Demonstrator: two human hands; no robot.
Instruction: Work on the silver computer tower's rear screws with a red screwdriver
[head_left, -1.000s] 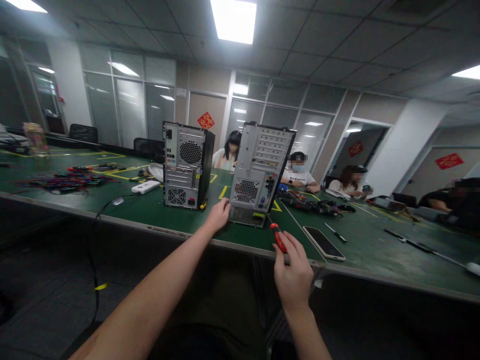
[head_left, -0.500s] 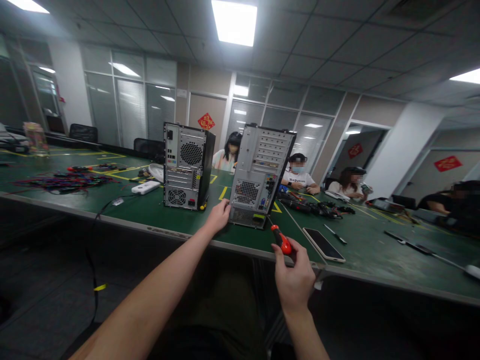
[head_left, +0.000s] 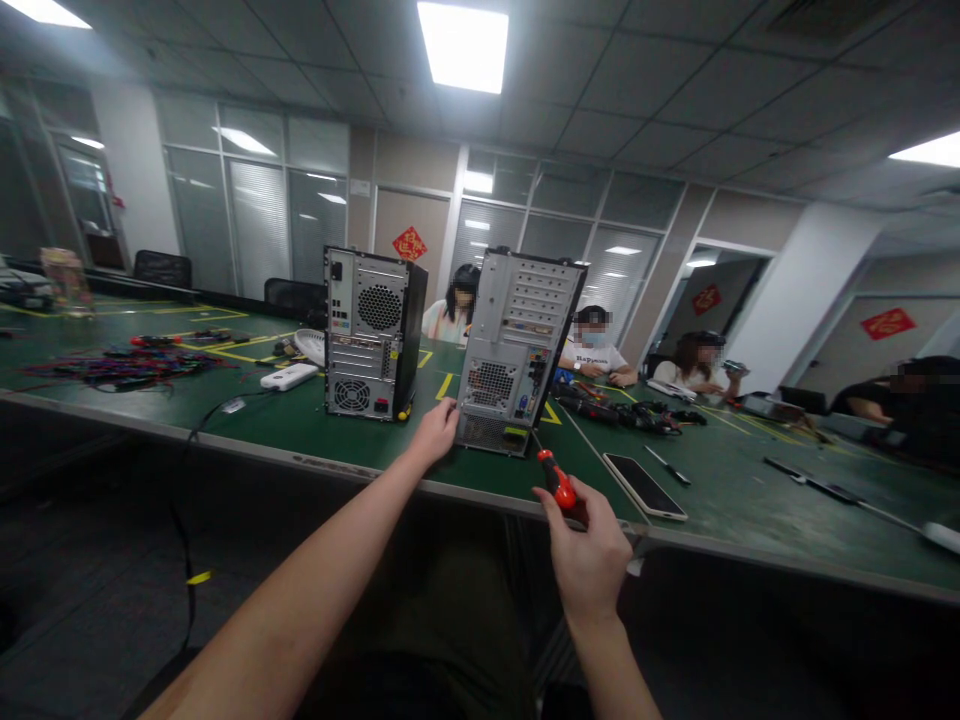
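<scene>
A grey computer tower stands upright near the table's front edge, its back panel facing me. My left hand is closed on the tower's lower left edge, some fingertips hidden behind it. In my right hand is a red and black screwdriver, held by its handle between thumb and fingers. Its thin shaft points up and left at the tower's lower right corner; I cannot tell whether the tip sits on a screw. To the left stands a second computer tower, also with its back toward me.
A phone and a thin pen-like tool lie right of my right hand. Black cables are heaped behind them. Coloured wires and a white power strip are at left. Several people sit across the green table.
My right thumb has lifted a little on the screwdriver handle. The view has shifted slightly; the left hand and both towers keep their places.
</scene>
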